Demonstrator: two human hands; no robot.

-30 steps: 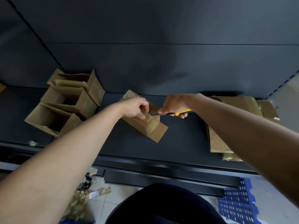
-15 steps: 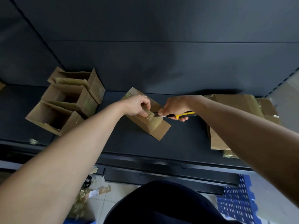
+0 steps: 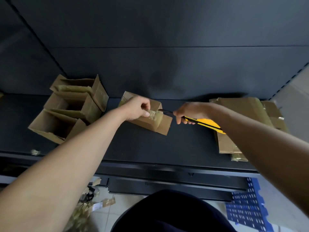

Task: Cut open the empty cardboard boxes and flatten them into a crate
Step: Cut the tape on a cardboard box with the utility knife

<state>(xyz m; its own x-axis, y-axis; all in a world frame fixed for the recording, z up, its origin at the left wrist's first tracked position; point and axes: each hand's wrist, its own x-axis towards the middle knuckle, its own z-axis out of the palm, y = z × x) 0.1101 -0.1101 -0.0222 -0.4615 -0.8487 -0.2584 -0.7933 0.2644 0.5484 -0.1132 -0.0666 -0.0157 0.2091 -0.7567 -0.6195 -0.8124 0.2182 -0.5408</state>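
A small taped cardboard box (image 3: 151, 122) lies on the dark shelf (image 3: 133, 148) in the middle. My left hand (image 3: 136, 108) rests on top of it and pinches a strip of clear tape at its upper edge. My right hand (image 3: 188, 113) grips a yellow utility knife (image 3: 203, 123), its dark blade touching the box's top right corner. Three open cardboard boxes (image 3: 70, 109) stand in a row at the left. A stack of flattened cardboard (image 3: 242, 124) lies at the right, partly hidden by my right forearm.
A blue perforated crate (image 3: 247, 210) sits on the floor at the lower right. Tape scraps and cardboard bits (image 3: 90, 205) litter the floor at the lower left. A small tape scrap (image 3: 35, 152) lies near the shelf's front edge.
My right hand has drawn the knife back to the right, so the yellow handle now shows past my fist. The left hand stays on the box, still holding the tape.
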